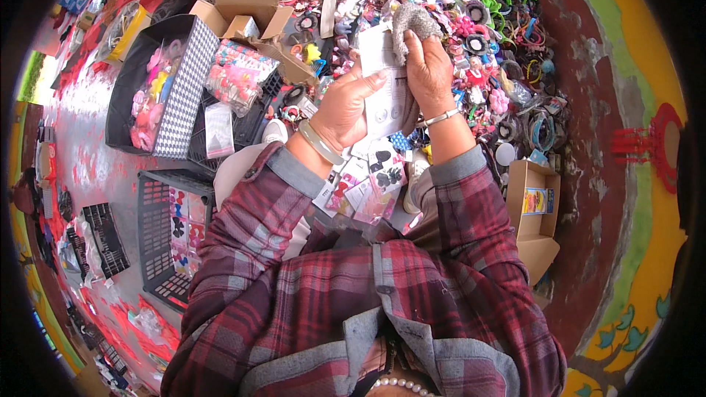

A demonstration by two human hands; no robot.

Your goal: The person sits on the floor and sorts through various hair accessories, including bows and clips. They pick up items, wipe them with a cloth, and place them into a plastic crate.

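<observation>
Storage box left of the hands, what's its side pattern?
Storage box: black-and-white houndstooth, head view.

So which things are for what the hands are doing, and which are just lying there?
In use:
white printed card, in the left hand
grey fuzzy thing, in the right hand

Seemingly lying about:
houndstooth box
black crate, lower left
cardboard box on the right

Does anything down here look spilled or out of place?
Yes. Beyond the white printed card you're holding, hair accessories lie in a loose, jumbled heap instead of sorted. Cards also overlap at odd angles near your shoes, as if dropped. I can't make out any clear damage.
</observation>
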